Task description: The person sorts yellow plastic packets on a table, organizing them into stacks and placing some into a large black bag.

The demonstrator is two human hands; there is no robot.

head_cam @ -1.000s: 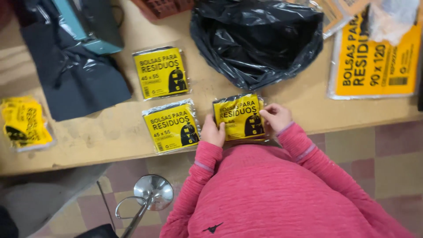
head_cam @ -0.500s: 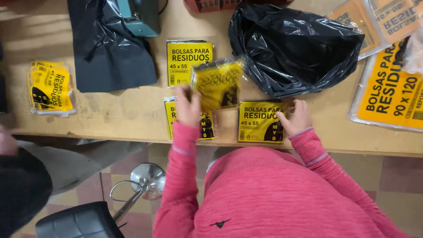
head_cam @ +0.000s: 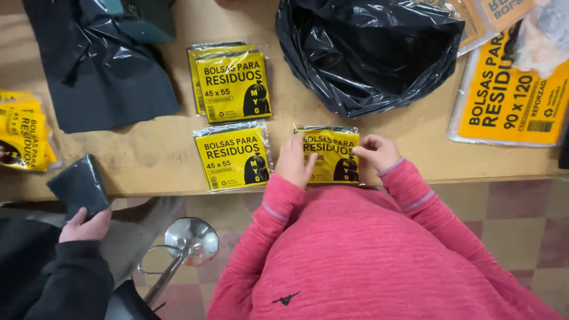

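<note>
Head view, the only one: you stood at a wooden table (head_cam: 148, 154) with both hands on one small yellow packet (head_cam: 332, 155) lying flat near the table's front edge, just beside your body. Your left hand (head_cam: 296, 161) lay over the packet's left side, fingers spread and pressing down, not closed around anything; it looked placed to keep the slippery plastic from sliding. Your right hand (head_cam: 376, 152) sat at the packet's right edge with fingers curled loosely, fingertips touching the edge; whether they pinched it or only rested there could not be told.

Just to the left of that packet lay a second packet (head_cam: 234, 157) of the same kind, apart from it. Behind that, a short stack of packets (head_cam: 231, 83) lay squared up, so the three seemed laid out in a rough grid. An open black bag (head_cam: 367, 53) sat behind your hands, mouth gaping, near but not touching them. A large orange packet (head_cam: 510, 89) lay at the far right, a flat black sheet (head_cam: 101, 77) at the far left, and more yellow packets (head_cam: 24, 130) at the left edge.

A co-worker's hand (head_cam: 86, 225) at lower left held a dark folded bundle (head_cam: 78, 185), well apart from yours.
</note>
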